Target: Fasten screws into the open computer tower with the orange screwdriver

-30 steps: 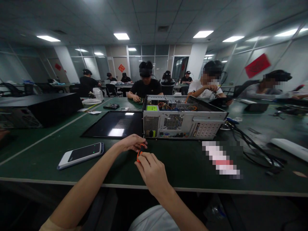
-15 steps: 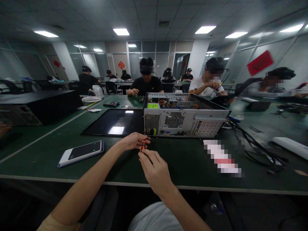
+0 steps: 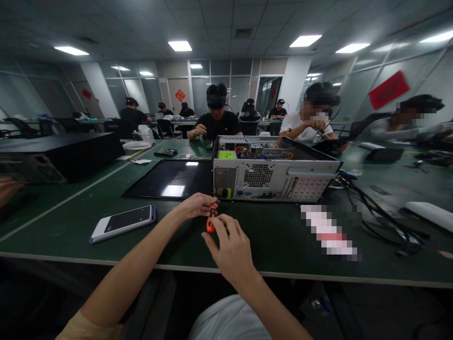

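Note:
A screwdriver [image 3: 211, 221] with an orange and black handle points away from me, toward the lower edge of an opened computer case [image 3: 276, 172]. My left hand [image 3: 198, 207] is closed, its fingertips pinched at the front end of the screwdriver, where the shaft and tip are hidden. Around the handle's rear, my right hand [image 3: 230, 248] has its fingers apart; fingertips touch or nearly touch the handle's right side and the thumb stands off to the left. The case lies on its side, rear panel toward me, with wires and a power supply with a green label [image 3: 226, 155] inside.
A black side panel [image 3: 170, 179] lies left of the case. Nearer me is a white device with a dark screen [image 3: 123, 223]. Black cables [image 3: 382, 212] lie at right, and another black computer case [image 3: 81, 151] stands at left. Co-workers [image 3: 217, 120] sit across the table [image 3: 283, 236].
My right fingers have loosened from a pinch on the screwdriver handle and spread, showing more of the orange handle. My left hand stays nearly in place. The view has shifted slightly.

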Motion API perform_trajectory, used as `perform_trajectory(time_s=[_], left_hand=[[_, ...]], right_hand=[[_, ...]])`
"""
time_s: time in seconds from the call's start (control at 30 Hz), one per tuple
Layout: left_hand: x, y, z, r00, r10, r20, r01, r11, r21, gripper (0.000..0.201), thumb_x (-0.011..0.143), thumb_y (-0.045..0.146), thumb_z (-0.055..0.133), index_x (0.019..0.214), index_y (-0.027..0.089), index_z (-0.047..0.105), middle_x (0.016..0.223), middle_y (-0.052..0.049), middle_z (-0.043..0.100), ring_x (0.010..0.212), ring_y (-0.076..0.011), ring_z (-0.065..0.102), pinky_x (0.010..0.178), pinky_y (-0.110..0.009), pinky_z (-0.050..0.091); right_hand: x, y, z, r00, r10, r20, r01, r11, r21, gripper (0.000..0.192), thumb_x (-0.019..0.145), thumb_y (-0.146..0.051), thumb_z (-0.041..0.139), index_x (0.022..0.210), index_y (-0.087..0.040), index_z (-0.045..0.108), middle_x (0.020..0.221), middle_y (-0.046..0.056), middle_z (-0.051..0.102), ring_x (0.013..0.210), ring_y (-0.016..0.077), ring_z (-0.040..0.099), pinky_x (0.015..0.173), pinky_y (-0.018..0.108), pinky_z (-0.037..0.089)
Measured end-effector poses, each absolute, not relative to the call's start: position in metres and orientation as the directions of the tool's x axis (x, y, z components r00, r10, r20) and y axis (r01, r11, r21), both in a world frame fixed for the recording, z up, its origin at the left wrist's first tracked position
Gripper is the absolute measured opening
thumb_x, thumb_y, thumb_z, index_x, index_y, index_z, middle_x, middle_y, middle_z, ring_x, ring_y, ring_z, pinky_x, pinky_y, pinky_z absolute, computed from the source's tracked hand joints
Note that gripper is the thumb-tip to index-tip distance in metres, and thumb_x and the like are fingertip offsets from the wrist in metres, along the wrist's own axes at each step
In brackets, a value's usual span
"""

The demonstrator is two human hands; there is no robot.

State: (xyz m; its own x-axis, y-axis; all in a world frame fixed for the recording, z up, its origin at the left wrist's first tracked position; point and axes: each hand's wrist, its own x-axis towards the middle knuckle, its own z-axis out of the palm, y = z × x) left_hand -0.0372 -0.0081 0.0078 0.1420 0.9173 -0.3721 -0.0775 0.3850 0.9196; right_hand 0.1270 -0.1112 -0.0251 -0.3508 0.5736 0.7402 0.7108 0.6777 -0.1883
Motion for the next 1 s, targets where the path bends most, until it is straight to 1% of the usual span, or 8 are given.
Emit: perform_trajectory(time_s=[0.07, 0.17, 0.3, 0.43, 0.63, 0.8, 0.9, 1.0], left_hand=[[-0.0371, -0.0087, 0.0081, 0.158, 0.913, -0.376, -0.095, 0.393, 0.914, 0.008, 0.085, 0.017, 0.067, 0.084, 0.009, 0.068, 0.069, -0.004, 0.068, 0.055, -0.0115, 0.065, 0.057, -0.022, 0.053], [-0.0373, -0.0083, 0.0074, 0.163, 0.912, -0.376, -0.089, 0.394, 0.915, 0.008, 0.087, 0.017, 0.062, 0.087, 0.010, 0.068, 0.073, -0.004, 0.069, 0.058, -0.0126, 0.067, 0.059, -0.023, 0.054], [-0.0372, -0.0062, 0.0060, 0.124, 0.918, -0.376, 0.016, 0.377, 0.926, 0.024, 0.089, 0.034, 0.064, 0.090, 0.011, 0.069, 0.074, -0.005, 0.070, 0.057, -0.0138, 0.066, 0.056, -0.024, 0.052], [-0.0385, -0.0046, 0.0037, 0.103, 0.922, -0.373, 0.090, 0.365, 0.927, 0.037, 0.081, 0.047, 0.073, 0.091, 0.011, 0.070, 0.073, -0.004, 0.069, 0.053, -0.0096, 0.060, 0.054, -0.022, 0.048], [-0.0393, -0.0064, 0.0037, 0.138, 0.916, -0.376, 0.085, 0.367, 0.926, 0.024, 0.085, 0.035, 0.070, 0.088, 0.011, 0.070, 0.072, -0.003, 0.069, 0.050, -0.0081, 0.057, 0.049, -0.020, 0.045], [-0.0380, -0.0067, 0.0054, 0.179, 0.898, -0.401, -0.018, 0.410, 0.912, 0.014, 0.088, 0.022, 0.063, 0.088, 0.010, 0.069, 0.073, -0.005, 0.070, 0.053, -0.0102, 0.060, 0.054, -0.022, 0.051], [-0.0386, -0.0057, 0.0045, 0.212, 0.889, -0.405, -0.062, 0.426, 0.903, 0.014, 0.090, 0.018, 0.058, 0.090, 0.009, 0.069, 0.075, -0.006, 0.071, 0.056, -0.0118, 0.064, 0.055, -0.022, 0.052], [-0.0395, -0.0049, 0.0030, 0.230, 0.887, -0.399, -0.094, 0.429, 0.899, 0.014, 0.090, 0.017, 0.057, 0.091, 0.009, 0.069, 0.076, -0.006, 0.071, 0.055, -0.0106, 0.064, 0.054, -0.021, 0.052]], right_hand=[[0.1256, -0.1104, -0.0263, -0.334, 0.638, 0.694, 0.738, 0.635, -0.228, 0.030, 0.096, -0.038, 0.057, 0.113, -0.015, 0.063, 0.099, 0.010, 0.066, 0.086, 0.0215, 0.063, 0.071, 0.031, 0.053], [0.1248, -0.1088, -0.0286, -0.368, 0.635, 0.679, 0.728, 0.651, -0.213, 0.023, 0.097, -0.034, 0.058, 0.111, -0.016, 0.063, 0.090, 0.007, 0.067, 0.080, 0.0191, 0.064, 0.066, 0.028, 0.051], [0.1264, -0.1084, -0.0300, -0.362, 0.563, 0.743, 0.689, 0.698, -0.194, 0.018, 0.096, -0.028, 0.058, 0.109, -0.017, 0.064, 0.097, 0.008, 0.068, 0.085, 0.0184, 0.064, 0.071, 0.027, 0.052], [0.1277, -0.1083, -0.0312, -0.359, 0.515, 0.778, 0.658, 0.731, -0.181, 0.017, 0.097, -0.024, 0.058, 0.110, -0.015, 0.064, 0.103, 0.009, 0.069, 0.090, 0.0188, 0.064, 0.077, 0.028, 0.054], [0.1268, -0.1062, -0.0316, -0.440, 0.439, 0.783, 0.625, 0.776, -0.084, 0.025, 0.098, -0.015, 0.051, 0.119, -0.012, 0.063, 0.113, 0.013, 0.066, 0.104, 0.0223, 0.061, 0.089, 0.033, 0.053], [0.1267, -0.1048, -0.0302, -0.588, 0.391, 0.708, 0.544, 0.839, -0.012, 0.035, 0.094, -0.007, 0.045, 0.125, -0.012, 0.061, 0.124, 0.012, 0.063, 0.119, 0.0249, 0.052, 0.100, 0.038, 0.048], [0.1272, -0.1068, -0.0279, -0.618, 0.410, 0.671, 0.543, 0.839, -0.013, 0.039, 0.093, -0.008, 0.045, 0.129, -0.016, 0.058, 0.129, 0.011, 0.060, 0.125, 0.0255, 0.048, 0.103, 0.041, 0.046], [0.1266, -0.1099, -0.0243, -0.552, 0.483, 0.680, 0.615, 0.786, -0.059, 0.037, 0.094, -0.018, 0.053, 0.131, -0.020, 0.057, 0.132, 0.013, 0.056, 0.124, 0.0275, 0.049, 0.101, 0.043, 0.048]])
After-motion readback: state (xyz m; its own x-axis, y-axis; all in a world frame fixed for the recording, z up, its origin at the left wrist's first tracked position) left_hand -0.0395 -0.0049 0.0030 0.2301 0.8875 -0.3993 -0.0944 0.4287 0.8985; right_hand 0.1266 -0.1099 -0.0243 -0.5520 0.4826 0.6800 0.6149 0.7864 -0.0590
